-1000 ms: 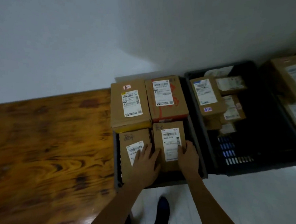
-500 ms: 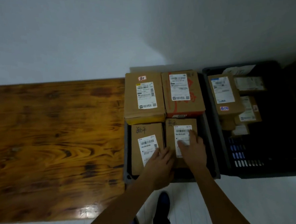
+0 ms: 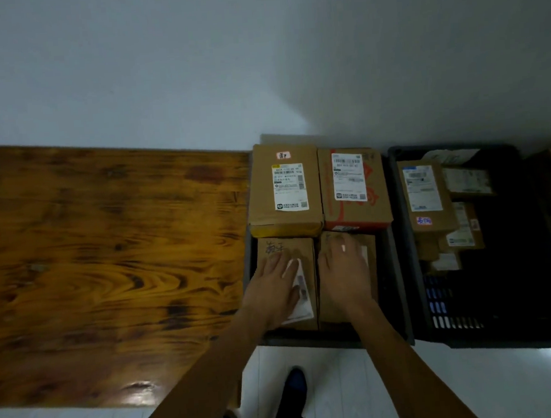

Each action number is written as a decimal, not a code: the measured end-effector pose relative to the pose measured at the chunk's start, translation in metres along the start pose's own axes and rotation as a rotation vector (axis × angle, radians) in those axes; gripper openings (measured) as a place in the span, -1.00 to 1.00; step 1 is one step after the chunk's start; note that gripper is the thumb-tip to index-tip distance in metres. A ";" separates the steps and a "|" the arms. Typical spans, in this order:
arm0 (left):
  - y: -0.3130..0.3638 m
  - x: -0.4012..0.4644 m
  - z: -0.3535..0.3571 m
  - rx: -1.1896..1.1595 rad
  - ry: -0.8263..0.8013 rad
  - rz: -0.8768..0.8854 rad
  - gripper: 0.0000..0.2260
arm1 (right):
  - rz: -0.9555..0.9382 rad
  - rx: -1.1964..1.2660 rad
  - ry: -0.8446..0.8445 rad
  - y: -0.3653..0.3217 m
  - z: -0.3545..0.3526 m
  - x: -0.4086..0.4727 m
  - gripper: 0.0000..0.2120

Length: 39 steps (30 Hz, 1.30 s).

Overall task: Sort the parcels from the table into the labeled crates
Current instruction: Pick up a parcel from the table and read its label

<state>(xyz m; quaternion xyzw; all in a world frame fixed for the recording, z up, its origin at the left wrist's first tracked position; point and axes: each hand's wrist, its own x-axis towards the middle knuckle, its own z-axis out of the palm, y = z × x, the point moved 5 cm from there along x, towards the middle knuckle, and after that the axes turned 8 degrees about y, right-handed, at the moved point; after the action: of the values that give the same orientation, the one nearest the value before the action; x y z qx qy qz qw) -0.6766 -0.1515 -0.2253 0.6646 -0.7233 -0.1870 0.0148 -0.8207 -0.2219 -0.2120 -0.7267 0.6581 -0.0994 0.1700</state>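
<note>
Now both hands lie flat; left hand [image 3: 275, 290] has slid onto the left parcel [image 3: 285, 250], right hand [image 3: 345, 274] further up the right parcel [image 3: 370, 257]; prob. seating them in the crate [image 3: 398, 285]; surface [image 3: 109, 269] looks bare.

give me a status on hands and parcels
Left hand flat on front-left parcel, right hand flat on front-right parcel. Both in grey crate. Nothing blocking.

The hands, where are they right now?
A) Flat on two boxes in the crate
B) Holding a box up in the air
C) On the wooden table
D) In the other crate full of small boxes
A: the left hand and right hand each lie flat, fingers straight, on one of the two near boxes in the crate.
</note>
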 end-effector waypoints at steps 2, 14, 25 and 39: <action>-0.022 -0.002 -0.023 0.001 0.059 -0.036 -0.46 | -0.114 0.078 0.032 -0.044 -0.013 0.002 -0.72; -0.325 -0.197 -0.265 0.080 0.419 -0.466 -0.41 | -0.653 -0.024 -0.195 -0.474 -0.031 -0.045 -0.44; -0.622 -0.543 -0.436 0.144 0.583 -0.884 -0.41 | -0.965 0.156 -0.171 -0.919 0.024 -0.224 -0.51; -0.944 -0.759 -0.518 0.067 0.633 -1.194 -0.40 | -1.176 0.171 -0.261 -1.316 0.181 -0.296 -0.51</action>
<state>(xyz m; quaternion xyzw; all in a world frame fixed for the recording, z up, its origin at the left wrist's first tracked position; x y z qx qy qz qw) 0.4542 0.4085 0.1552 0.9730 -0.1985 0.0632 0.0993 0.4270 0.1922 0.1416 -0.9583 0.1099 -0.1391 0.2239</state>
